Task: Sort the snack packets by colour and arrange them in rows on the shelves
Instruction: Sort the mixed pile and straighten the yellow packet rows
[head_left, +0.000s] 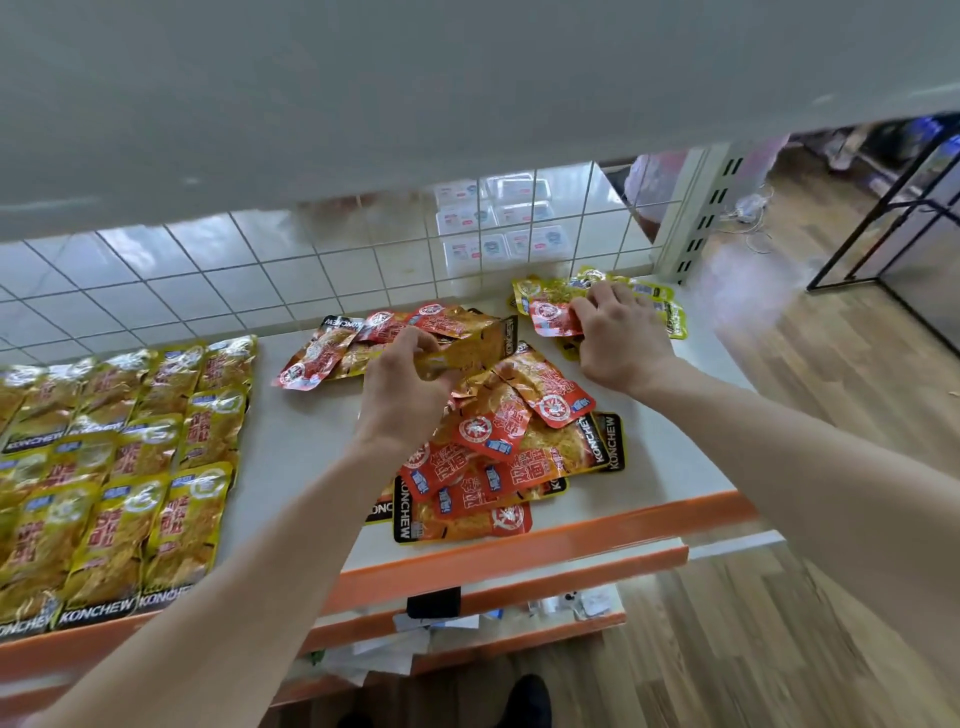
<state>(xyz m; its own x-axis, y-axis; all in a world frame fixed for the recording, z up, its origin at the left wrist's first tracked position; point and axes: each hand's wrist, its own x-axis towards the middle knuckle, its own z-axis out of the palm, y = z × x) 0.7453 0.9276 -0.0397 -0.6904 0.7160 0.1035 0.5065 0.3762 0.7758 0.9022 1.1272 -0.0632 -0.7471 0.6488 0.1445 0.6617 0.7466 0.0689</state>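
Observation:
Yellow snack packets (119, 467) lie in neat overlapping rows on the left of the white shelf (301, 447). A loose heap of red packets (509, 457) covers the shelf's middle, with more red ones (332, 353) behind it. My left hand (410, 384) pinches a gold-backed packet (467, 348) above the heap. At the back right lies a small pile of yellow packets (660, 301). My right hand (618, 338) rests on that pile and grips a red packet (553, 317) by its edge.
The shelf has an orange front lip (519, 551), with lower shelves holding papers below. A white shelf board (415, 78) hangs overhead. A wire grid back panel (260, 260) stands behind, with clear boxes beyond it. Wooden floor and a black metal frame (883, 218) lie to the right.

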